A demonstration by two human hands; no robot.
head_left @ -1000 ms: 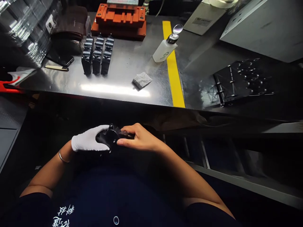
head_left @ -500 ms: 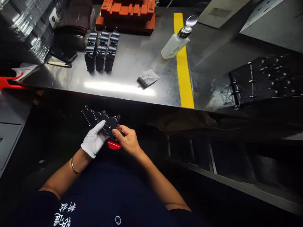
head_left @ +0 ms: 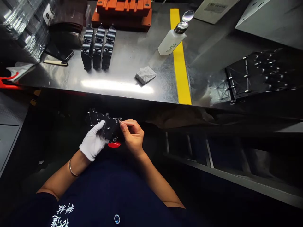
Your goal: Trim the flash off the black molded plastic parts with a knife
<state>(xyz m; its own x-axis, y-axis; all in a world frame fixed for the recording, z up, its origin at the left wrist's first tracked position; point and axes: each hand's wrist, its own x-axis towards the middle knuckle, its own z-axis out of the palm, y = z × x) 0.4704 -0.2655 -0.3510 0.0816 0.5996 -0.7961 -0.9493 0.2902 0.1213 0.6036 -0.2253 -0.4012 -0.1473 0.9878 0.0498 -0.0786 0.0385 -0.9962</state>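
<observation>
My left hand, in a white glove, is closed round a black moulded part with small bright studs and round lugs at its edge. The thumb lies on top of the part, which I hold in front of the bench edge. My right hand is bare, its thumb and forefinger pinched together at the part's right upper corner. Something thin and small seems to be between those fingertips, too small to name. Below the part, a red piece shows between my hands.
On the metal bench stand three black parts, a grey wrapped pad, a white bottle and an orange fixture. Yellow tape crosses the bench. More black parts lie at right, a pen at left.
My right hand has moved from the part's lower right side up to its corner, fingers now pinched. The part has turned slightly in my left hand. The whole view has shifted a little.
</observation>
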